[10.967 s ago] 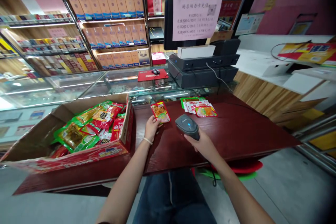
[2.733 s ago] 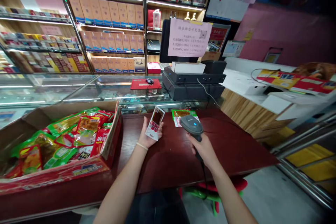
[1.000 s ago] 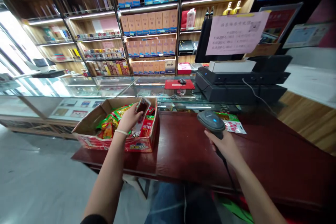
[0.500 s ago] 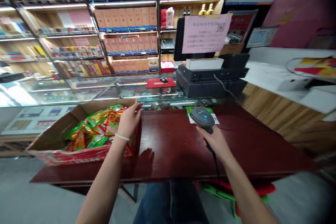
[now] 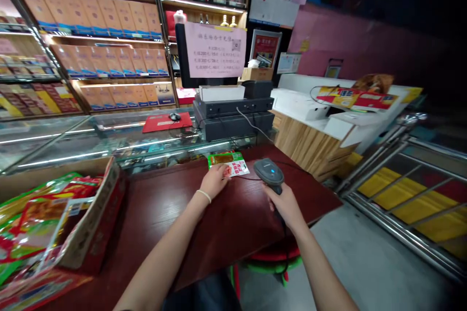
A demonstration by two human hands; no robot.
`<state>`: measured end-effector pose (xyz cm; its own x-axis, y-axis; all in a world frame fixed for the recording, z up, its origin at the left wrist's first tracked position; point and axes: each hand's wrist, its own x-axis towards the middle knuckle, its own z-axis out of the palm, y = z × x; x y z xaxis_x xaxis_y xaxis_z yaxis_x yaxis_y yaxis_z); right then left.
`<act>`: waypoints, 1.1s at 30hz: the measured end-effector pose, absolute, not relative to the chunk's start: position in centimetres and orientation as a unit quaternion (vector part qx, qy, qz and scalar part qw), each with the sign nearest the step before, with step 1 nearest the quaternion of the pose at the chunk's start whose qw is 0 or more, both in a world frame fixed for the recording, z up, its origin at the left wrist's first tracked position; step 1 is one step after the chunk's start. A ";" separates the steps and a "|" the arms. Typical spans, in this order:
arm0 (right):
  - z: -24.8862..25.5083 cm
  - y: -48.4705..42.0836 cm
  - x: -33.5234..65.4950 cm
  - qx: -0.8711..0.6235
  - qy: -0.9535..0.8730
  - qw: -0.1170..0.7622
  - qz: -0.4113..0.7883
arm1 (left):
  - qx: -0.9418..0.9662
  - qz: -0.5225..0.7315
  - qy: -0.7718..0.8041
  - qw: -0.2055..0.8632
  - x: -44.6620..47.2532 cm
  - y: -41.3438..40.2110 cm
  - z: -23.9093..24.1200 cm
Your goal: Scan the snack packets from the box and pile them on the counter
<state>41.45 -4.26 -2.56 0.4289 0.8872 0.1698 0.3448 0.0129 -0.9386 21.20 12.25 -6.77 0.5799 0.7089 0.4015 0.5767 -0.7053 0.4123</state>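
Note:
My left hand, a pale band on its wrist, reaches over the table with its fingers on the near left part of a white-and-red snack packet. Thumb and fingers look apart there, and the packet lies flat. Beneath and behind it shows a green snack packet. In my right hand is a dark barcode scanner with a blue light on top, my fingers wrapped around its handle. The scanner is held above the table, right of the packets. Its cable hangs down below my hand.
A cardboard box of snack packets stands on the dark red table at left. Behind are a glass counter, a red mat with a mouse, and a monitor. A metal railing stands at right.
My left hand has left the box's edge and moved right onto the white-and-red packet. The scanner stays in my right hand, now farther right of the packets. The view has turned right.

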 end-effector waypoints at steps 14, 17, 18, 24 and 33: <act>-3.6 -3.7 42.9 -0.651 -0.446 0.539 0.293 | 0.914 0.048 0.401 0.017 25.6 12.8 -8.1; -3.3 -3.8 42.5 -0.656 -0.441 0.541 0.287 | 0.920 0.044 0.389 0.025 24.8 12.5 -7.3; -3.2 -3.9 42.4 -0.654 -0.442 0.544 0.284 | 0.917 0.049 0.394 0.027 24.2 12.5 -7.0; -2.2 -4.9 40.8 -0.632 -0.472 0.550 0.273 | 0.737 0.382 0.499 0.247 17.8 12.2 -5.2; 0.2 -5.1 34.1 -0.607 -0.524 0.522 0.291 | 0.402 0.598 0.356 0.595 8.8 9.3 -8.6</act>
<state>34.12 -5.10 0.18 0.2818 0.9396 0.1941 0.3318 0.0944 -0.9386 8.84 9.35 -8.55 0.0322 0.9979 0.0568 -0.4260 -0.0377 0.9039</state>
